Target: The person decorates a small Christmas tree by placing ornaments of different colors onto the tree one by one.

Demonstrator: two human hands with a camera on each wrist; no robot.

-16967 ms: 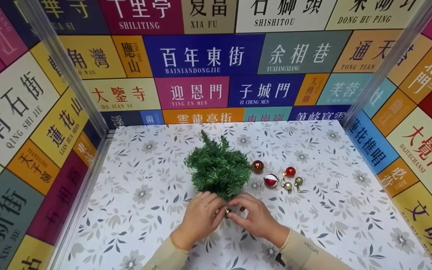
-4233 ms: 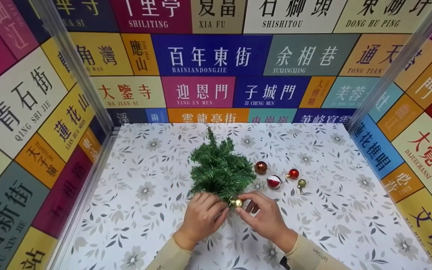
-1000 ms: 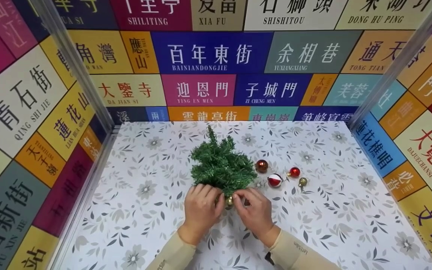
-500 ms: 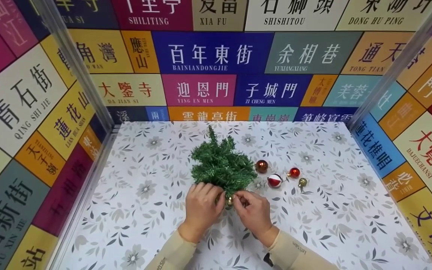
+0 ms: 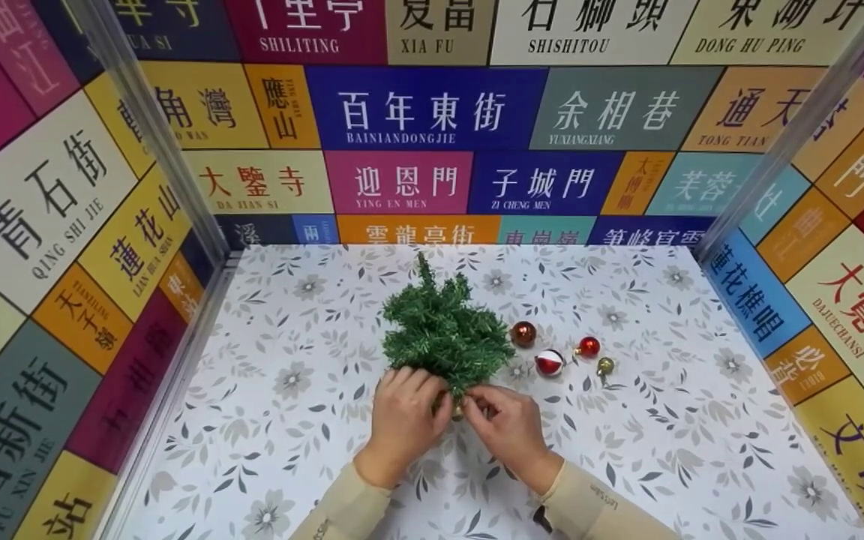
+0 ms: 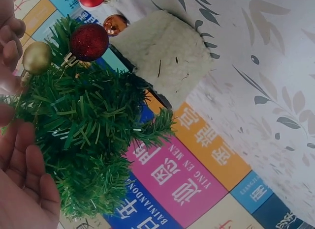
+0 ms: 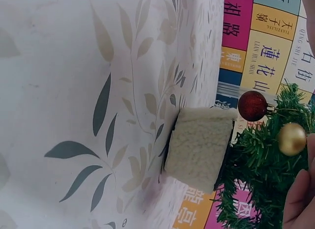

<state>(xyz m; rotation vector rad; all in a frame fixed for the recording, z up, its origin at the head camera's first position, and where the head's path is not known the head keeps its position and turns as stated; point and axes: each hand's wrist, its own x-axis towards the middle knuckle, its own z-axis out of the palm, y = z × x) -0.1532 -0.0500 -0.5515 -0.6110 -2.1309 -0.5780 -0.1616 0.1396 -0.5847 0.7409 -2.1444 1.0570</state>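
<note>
A small green artificial Christmas tree [image 5: 443, 330] stands upright mid-table on a cream fleecy base [image 7: 199, 148]. My left hand [image 5: 408, 409] is at its near lower edge, fingers curled and thumb and fingertips gripping a branch. Facing it, my right hand [image 5: 505, 424] pinches with thumb and forefinger at the cord of a gold bauble [image 6: 37, 58]. That bauble lies against the greenery, mostly hidden by the fingers in the head view. Beside it, a dark red glitter bauble [image 6: 89, 42] hangs from the tree, also visible in the right wrist view.
Right of the tree lie a copper-brown bauble [image 5: 523, 334], a red-and-white bauble [image 5: 550, 363], a small red bauble [image 5: 589, 346] and a small gold ornament [image 5: 605, 366]. The table [image 5: 289, 450] has a floral cover, with sign-printed walls [image 5: 424, 109] behind and at the sides.
The gold bauble, on the table in the oldest frame, came into my right hand and now sits at the tree's near edge. Lately my right fingertips have shifted slightly inward over it.
</note>
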